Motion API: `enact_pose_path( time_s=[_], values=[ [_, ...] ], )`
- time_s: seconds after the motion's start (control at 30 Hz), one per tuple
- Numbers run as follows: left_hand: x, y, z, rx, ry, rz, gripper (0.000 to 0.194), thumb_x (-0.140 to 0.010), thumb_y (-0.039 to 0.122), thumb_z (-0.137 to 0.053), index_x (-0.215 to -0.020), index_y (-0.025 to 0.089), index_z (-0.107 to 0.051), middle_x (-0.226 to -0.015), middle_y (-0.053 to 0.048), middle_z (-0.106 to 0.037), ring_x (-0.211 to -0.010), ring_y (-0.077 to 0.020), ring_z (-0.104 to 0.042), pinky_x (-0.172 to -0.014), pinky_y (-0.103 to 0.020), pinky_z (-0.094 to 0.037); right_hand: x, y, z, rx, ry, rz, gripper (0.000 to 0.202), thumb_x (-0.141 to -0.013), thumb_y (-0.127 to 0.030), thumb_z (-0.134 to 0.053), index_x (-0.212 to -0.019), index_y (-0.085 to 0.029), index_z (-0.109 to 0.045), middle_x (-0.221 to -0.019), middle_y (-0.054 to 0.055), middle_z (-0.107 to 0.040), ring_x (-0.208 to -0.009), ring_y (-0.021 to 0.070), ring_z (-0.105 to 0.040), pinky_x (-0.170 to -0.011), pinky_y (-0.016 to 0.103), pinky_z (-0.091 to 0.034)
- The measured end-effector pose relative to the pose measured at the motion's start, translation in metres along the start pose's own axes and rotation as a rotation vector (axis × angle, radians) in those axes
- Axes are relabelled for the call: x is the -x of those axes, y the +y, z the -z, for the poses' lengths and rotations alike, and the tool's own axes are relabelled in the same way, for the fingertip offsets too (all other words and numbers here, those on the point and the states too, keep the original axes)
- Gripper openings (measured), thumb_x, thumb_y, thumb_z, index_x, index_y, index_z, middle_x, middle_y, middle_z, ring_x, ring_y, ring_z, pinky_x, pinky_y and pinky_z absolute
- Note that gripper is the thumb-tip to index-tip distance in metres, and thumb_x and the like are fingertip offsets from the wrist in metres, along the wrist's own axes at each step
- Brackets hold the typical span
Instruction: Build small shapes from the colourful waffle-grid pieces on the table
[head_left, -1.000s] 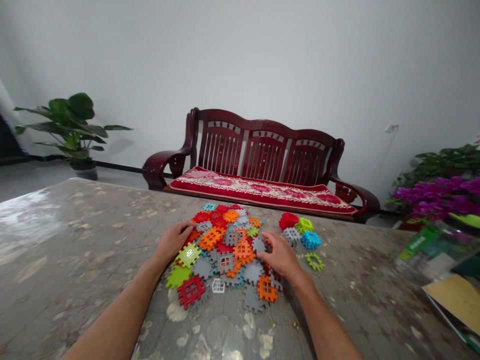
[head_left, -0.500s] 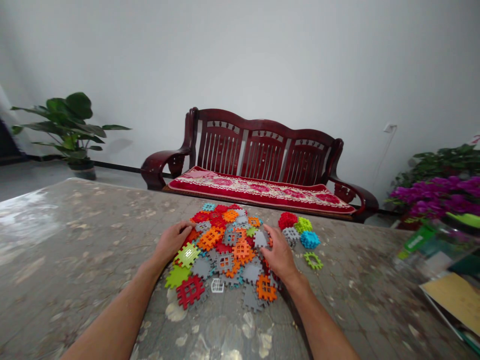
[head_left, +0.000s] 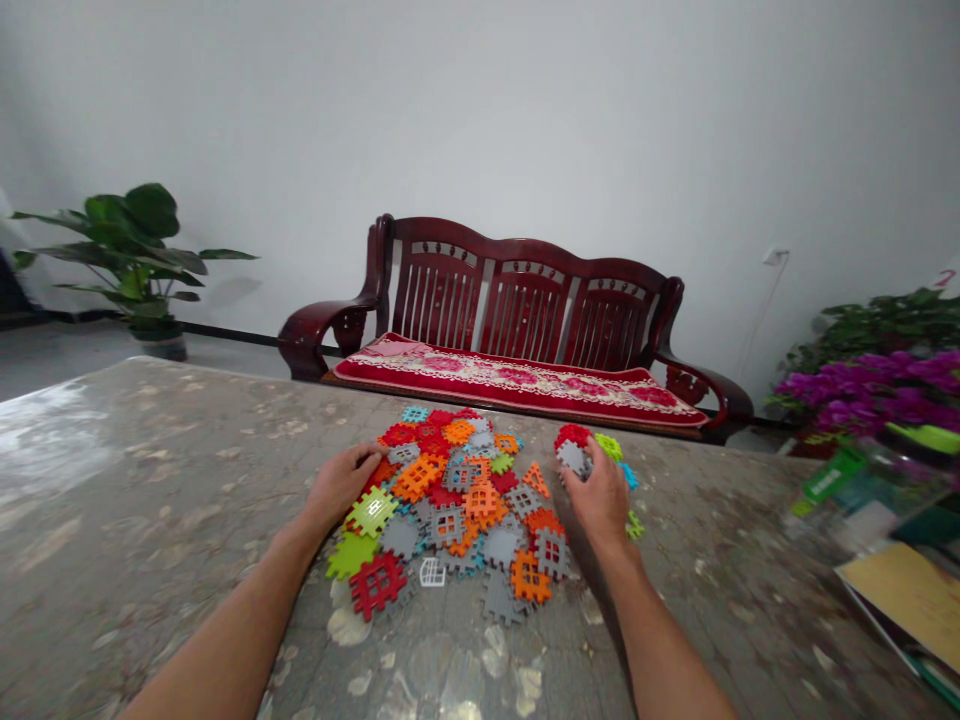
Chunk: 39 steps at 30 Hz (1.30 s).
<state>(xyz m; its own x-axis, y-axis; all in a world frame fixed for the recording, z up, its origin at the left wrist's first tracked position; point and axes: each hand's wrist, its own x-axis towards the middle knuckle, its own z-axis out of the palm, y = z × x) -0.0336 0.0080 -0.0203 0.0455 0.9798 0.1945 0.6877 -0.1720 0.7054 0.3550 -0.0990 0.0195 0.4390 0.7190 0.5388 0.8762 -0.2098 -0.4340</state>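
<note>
The left hand (head_left: 341, 489) curves loosely while the right hand (head_left: 602, 497) holds a pinch grip.

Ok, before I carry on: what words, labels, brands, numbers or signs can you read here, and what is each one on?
"2", as best I can read it: on the white card above the purple flowers.
Too blurred to read: pale lettering on the green item below those flowers.
Too small to make out: the white mark on the lime tile beside the left hand.

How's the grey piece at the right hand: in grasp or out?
In grasp, it appears: the right hand pinches the grey piece by its edge. Cannot tell whether it rests on anything beneath.
</note>
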Motion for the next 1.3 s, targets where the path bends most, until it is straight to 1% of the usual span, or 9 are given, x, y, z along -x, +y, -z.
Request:
enact_pose_path(
  time_s=[0.2, 0.33, 0.43, 0.57, 0.7, 0.9, 1.1, 1.23, 1.3],
  values=[
    [-0.002, -0.002, 0.000, -0.011, -0.001, -0.007, 0.046, -0.083, 0.049, -0.043, -0.102, 0.022, -0.075, -0.108, -0.005, -0.077, -0.101, -0.0250, -0.069, -0.094, -0.034, -0.048, -0.005, 0.012, 0.006, 0.178, -0.042, -0.118, 0.065, -0.082, -0.042, -0.064, -0.141, -0.019, -0.049, -0.124, 0.012, -0.066, -0.111, 0.0307, -0.058, -0.093, 0.040, -0.039],
    [-0.002, -0.003, -0.001, -0.001, 0.003, -0.009, 0.044, -0.082, 0.049, -0.044, -0.100, 0.024, -0.075, -0.106, -0.003, -0.078, -0.099, -0.0246, -0.069, -0.093, -0.033, -0.049, -0.003, 0.011, 0.008, 0.229, -0.053, -0.142, 0.065, -0.084, -0.044, -0.063, -0.141, -0.018, -0.049, -0.127, 0.014, -0.065, -0.113, 0.0315, -0.057, -0.092, 0.040, -0.039],
    [-0.002, -0.002, -0.001, 0.003, 0.017, -0.003, 0.043, -0.082, 0.048, -0.044, -0.099, 0.024, -0.075, -0.104, -0.003, -0.078, -0.098, -0.0242, -0.069, -0.093, -0.033, -0.049, -0.001, 0.009, 0.007, 0.212, -0.005, -0.112, 0.058, -0.086, -0.044, -0.060, -0.138, -0.017, -0.053, -0.128, 0.014, -0.064, -0.114, 0.0311, -0.056, -0.094, 0.041, -0.039],
    [0.000, 0.000, 0.000, 0.012, 0.020, 0.009, 0.041, -0.082, 0.047, -0.045, -0.098, 0.024, -0.075, -0.104, -0.002, -0.078, -0.098, -0.0241, -0.070, -0.092, -0.032, -0.050, 0.002, 0.001, 0.000, 0.049, 0.034, 0.040, 0.042, -0.088, -0.035, -0.055, -0.125, -0.019, -0.063, -0.125, 0.011, -0.066, -0.115, 0.0283, -0.055, -0.100, 0.041, -0.038],
    [0.001, 0.002, 0.001, 0.020, 0.015, 0.014, 0.039, -0.082, 0.045, -0.046, -0.096, 0.024, -0.075, -0.103, -0.002, -0.078, -0.097, -0.0235, -0.070, -0.092, -0.032, -0.050, 0.009, -0.009, -0.009, -0.128, -0.058, 0.157, 0.032, -0.085, -0.028, -0.054, -0.112, -0.021, -0.070, -0.120, 0.008, -0.069, -0.114, 0.0254, -0.057, -0.102, 0.041, -0.040],
    [0.003, 0.007, 0.002, 0.020, -0.002, 0.009, 0.039, -0.084, 0.042, -0.045, -0.100, 0.023, -0.075, -0.107, -0.003, -0.078, -0.099, -0.0233, -0.069, -0.094, -0.033, -0.049, 0.014, -0.028, -0.025, -0.238, -0.278, 0.172, 0.031, -0.084, -0.026, -0.054, -0.110, -0.022, -0.071, -0.115, 0.007, -0.071, -0.110, 0.0231, -0.062, -0.100, 0.037, -0.045],
    [0.004, 0.006, 0.001, 0.034, -0.003, -0.011, 0.037, -0.086, 0.041, -0.044, -0.101, 0.023, -0.074, -0.108, -0.002, -0.077, -0.101, -0.0228, -0.069, -0.093, -0.032, -0.049, -0.003, -0.056, -0.045, -0.223, -0.402, 0.200, 0.037, -0.085, -0.025, -0.055, -0.121, -0.023, -0.066, -0.120, 0.005, -0.071, -0.110, 0.0218, -0.065, -0.098, 0.035, -0.047],
    [0.004, 0.005, -0.001, 0.037, -0.003, 0.007, 0.037, -0.086, 0.039, -0.045, -0.102, 0.023, -0.074, -0.109, -0.003, -0.077, -0.101, -0.0232, -0.069, -0.093, -0.033, -0.049, -0.022, -0.080, -0.056, -0.090, -0.443, 0.186, 0.042, -0.086, -0.026, -0.056, -0.127, -0.024, -0.062, -0.116, 0.007, -0.072, -0.104, 0.0231, -0.067, -0.092, 0.035, -0.049],
    [0.004, 0.006, -0.001, 0.032, -0.002, 0.008, 0.037, -0.087, 0.039, -0.044, -0.101, 0.023, -0.074, -0.107, -0.002, -0.077, -0.101, -0.0228, -0.069, -0.092, -0.032, -0.050, -0.030, -0.090, -0.062, -0.021, -0.462, 0.223, 0.043, -0.086, -0.030, -0.056, -0.128, -0.024, -0.062, -0.112, 0.009, -0.073, -0.101, 0.0247, -0.068, -0.089, 0.036, -0.049]
  ],
)
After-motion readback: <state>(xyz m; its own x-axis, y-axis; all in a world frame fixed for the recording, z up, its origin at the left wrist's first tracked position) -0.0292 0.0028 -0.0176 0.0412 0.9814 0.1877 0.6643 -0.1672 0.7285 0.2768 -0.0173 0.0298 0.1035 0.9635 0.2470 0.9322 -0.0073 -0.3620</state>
